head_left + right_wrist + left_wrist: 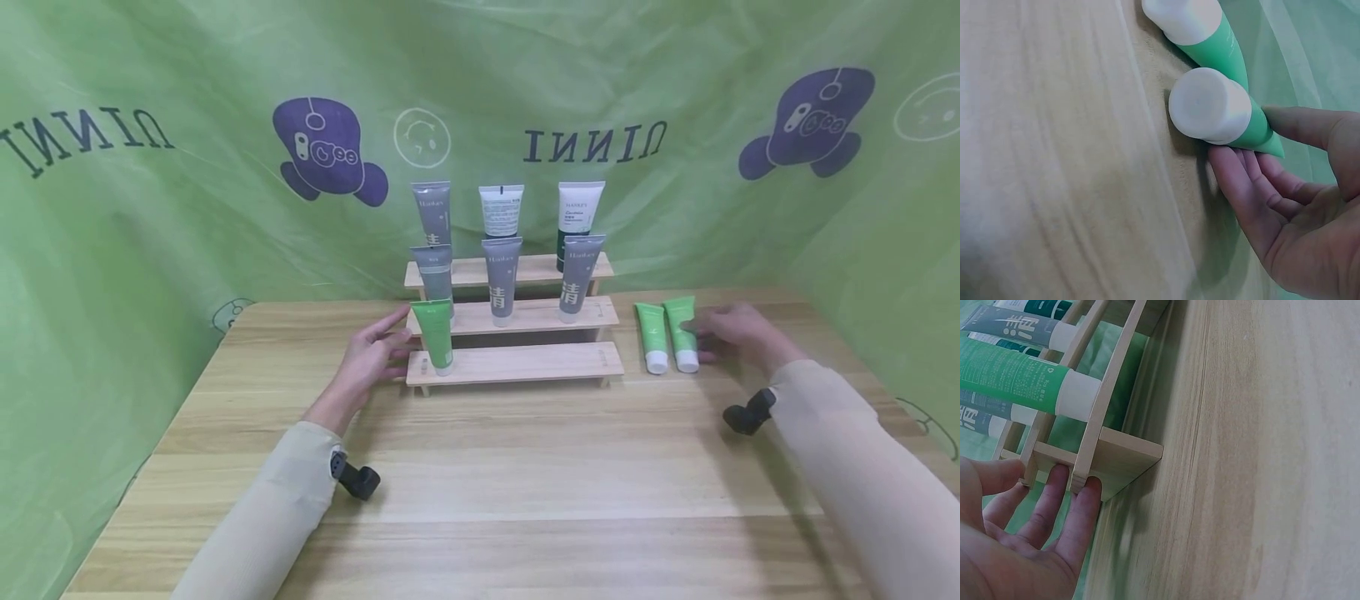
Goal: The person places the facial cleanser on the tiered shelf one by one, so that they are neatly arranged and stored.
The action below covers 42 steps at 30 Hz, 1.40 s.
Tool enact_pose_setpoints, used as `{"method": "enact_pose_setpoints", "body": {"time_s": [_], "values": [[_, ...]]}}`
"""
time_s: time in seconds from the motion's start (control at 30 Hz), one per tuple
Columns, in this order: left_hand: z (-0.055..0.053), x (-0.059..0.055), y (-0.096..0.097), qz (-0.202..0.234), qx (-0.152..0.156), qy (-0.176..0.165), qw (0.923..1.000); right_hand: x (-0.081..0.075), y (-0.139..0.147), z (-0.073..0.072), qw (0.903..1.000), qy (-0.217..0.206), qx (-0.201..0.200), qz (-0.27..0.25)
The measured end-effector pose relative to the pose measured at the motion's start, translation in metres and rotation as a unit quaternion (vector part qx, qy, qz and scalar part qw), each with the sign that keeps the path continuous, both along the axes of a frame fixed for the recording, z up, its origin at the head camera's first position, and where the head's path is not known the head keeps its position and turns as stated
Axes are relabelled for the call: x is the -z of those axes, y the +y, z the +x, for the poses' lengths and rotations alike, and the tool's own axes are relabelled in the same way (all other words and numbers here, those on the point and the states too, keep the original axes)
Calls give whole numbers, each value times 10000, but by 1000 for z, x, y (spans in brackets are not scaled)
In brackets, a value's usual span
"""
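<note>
My left hand (366, 360) rests its fingertips against the left end of a three-tier wooden rack (525, 364), fingers spread and fairly straight. Right beside them, a green tube (435, 333) stands cap-down on the lowest tier, leaning a little. Over on the right, two more green tubes with white caps lie side by side on the table. My right hand (731, 329) pinches the outer green tube (682, 327), thumb on its upper side and fingers along its outer edge. The inner green tube (652, 333) lies close alongside it.
On the middle tier stand several grey tubes, one a grey tube (502, 279) at its centre. The top tier holds another grey tube (433, 208), a white-and-dark tube (501, 208) and a white-and-green tube (579, 208). A green printed curtain (480, 75) hangs behind the wooden table (525, 483).
</note>
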<state>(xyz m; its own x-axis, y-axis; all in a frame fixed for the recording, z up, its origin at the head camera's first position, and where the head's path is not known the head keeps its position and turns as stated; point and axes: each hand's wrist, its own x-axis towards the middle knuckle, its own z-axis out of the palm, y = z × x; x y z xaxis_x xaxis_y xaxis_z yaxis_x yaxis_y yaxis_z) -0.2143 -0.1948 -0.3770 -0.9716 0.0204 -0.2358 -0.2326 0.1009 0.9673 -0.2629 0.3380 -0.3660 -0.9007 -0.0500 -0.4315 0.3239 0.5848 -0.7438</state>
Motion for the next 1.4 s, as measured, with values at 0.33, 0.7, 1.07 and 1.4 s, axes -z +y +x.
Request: {"method": "enact_pose_setpoints", "body": {"time_s": [0.33, 0.7, 1.07, 1.4], "values": [[-1, 1, -1, -12, 66, 10, 10000, 4, 1, 23, 9983, 531, -94, -209], [0, 2, -1, -8, 67, 8, 10000, 3, -7, 59, 9936, 768, -51, -832], [0, 3, -2, -26, 50, -14, 10000, 3, -23, 91, 9881, 1074, -77, -1098], [-1, 2, -1, -44, 12, -29, 10000, 3, -48, 116, 9805, 1335, -109, -1439]]}}
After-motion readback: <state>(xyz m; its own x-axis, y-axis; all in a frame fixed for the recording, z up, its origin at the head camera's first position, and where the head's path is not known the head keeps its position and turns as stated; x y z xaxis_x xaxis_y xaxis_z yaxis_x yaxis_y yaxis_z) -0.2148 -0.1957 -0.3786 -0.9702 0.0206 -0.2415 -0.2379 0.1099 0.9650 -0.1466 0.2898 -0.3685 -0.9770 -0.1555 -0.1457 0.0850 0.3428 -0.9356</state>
